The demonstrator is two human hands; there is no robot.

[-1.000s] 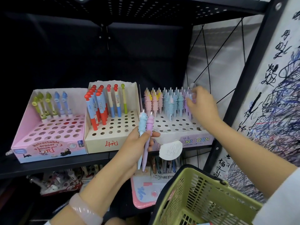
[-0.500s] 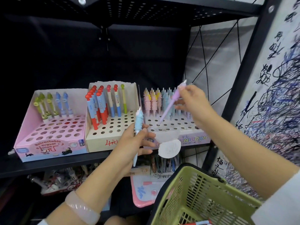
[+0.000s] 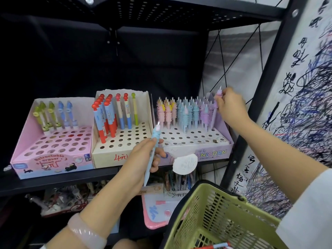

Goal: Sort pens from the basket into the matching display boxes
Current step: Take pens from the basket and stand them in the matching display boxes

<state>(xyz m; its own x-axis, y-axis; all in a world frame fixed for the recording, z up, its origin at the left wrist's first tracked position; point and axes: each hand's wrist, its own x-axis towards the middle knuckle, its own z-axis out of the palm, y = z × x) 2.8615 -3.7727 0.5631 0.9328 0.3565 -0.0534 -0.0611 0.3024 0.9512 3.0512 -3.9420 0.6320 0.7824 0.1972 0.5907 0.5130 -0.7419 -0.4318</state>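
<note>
Two upright pens: left hand (image 3: pixel 142 162) grips blue pen (image 3: pixel 152 153), right hand (image 3: pixel 230 106) purple pen (image 3: pixel 214 112).

The green basket (image 3: pixel 215 218) runs off the bottom edge at lower right, so its contents are mostly out of sight; only a red-and-blue tip (image 3: pixel 213 246) shows. The left hand (image 3: pixel 142 159) covers the left end of the unicorn box's (image 3: pixel 212 153) front. Items on the lower shelf (image 3: pixel 59 200) are blurred and dim. The right sleeve (image 3: pixel 309 209) is cut by the right edge.
</note>
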